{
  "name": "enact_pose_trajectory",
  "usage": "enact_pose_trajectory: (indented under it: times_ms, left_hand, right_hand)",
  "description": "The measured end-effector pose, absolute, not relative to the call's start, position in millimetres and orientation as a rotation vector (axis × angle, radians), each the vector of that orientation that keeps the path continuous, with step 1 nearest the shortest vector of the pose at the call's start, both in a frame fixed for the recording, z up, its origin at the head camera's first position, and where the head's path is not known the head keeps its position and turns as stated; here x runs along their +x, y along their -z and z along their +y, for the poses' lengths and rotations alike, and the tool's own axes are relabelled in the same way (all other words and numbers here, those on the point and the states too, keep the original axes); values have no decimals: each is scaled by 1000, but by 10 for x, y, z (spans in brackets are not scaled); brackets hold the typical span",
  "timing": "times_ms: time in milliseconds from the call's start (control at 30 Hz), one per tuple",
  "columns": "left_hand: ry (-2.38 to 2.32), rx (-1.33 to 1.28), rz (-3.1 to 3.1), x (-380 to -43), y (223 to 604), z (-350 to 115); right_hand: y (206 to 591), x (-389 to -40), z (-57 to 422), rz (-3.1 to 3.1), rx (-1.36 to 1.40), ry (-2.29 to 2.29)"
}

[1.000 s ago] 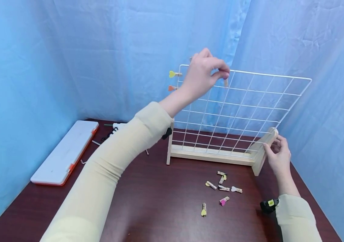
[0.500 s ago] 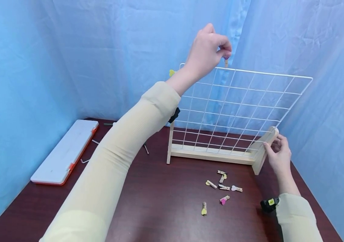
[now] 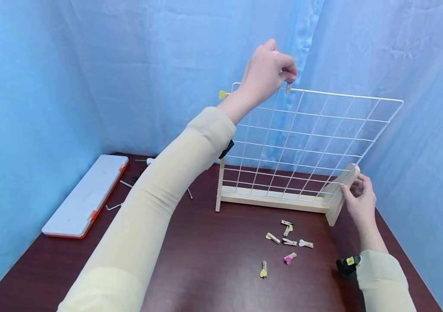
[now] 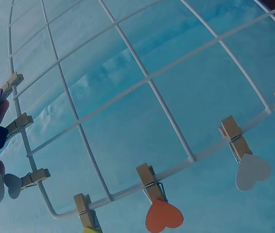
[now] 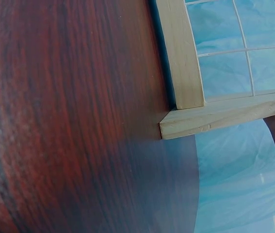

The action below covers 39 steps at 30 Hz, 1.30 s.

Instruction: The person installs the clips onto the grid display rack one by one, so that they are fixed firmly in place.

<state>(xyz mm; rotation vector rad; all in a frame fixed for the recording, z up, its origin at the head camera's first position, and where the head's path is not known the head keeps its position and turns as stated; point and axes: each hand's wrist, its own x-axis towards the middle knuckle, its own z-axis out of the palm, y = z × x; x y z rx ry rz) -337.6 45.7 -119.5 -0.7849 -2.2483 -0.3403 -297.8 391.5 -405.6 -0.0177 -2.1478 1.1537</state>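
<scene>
A white wire grid [image 3: 342,94] stands upright in a wooden stand [image 3: 274,200]. My left hand [image 3: 265,71] is raised at its top wire and pinches a small clothespin [image 3: 288,88] with a purple heart. In the left wrist view this purple-heart clothespin [image 4: 13,83] sits across the edge wire, beside clothespins with a dark blue heart [image 4: 1,137] and a grey heart [image 4: 13,186]. Along the adjoining edge are an orange-heart clothespin [image 4: 164,215] and a white-heart clothespin [image 4: 252,172]. My right hand [image 3: 359,203] grips the stand's right side piece [image 3: 335,207], its fingers partly hidden behind.
Several loose heart clothespins lie before the stand, among them one with a pink heart [image 3: 288,260] and one with a yellow heart [image 3: 263,272]. A white and orange case [image 3: 86,195] lies on the left of the dark table [image 3: 206,260], near an L-shaped metal rod [image 3: 113,207].
My left hand has risen from in front of the grid to above its top wire, then come down slightly with the purple-heart clothespin onto the wire. My right hand has stayed on the stand.
</scene>
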Motion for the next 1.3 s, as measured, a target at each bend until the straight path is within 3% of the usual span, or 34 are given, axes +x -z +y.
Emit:
enact_pose_trajectory:
  times_ms: [333, 567, 867, 1300]
  left_hand:
    - [493, -882, -2117, -3308, 1219, 302]
    - [693, -949, -1954, -3150, 1457, 6]
    - [950, -888, -1759, -2980, 2169, -423]
    - [1122, -597, -2167, -3057, 3672, -795]
  right_hand:
    - [3934, -2852, 3808, -2126, 17, -1176]
    - [3987, -2872, 3863, -2127, 3, -1181]
    - [4078, -2922, 3986, -2155, -25, -1150]
    - [3929, -2726, 3760, -2145, 12, -1185]
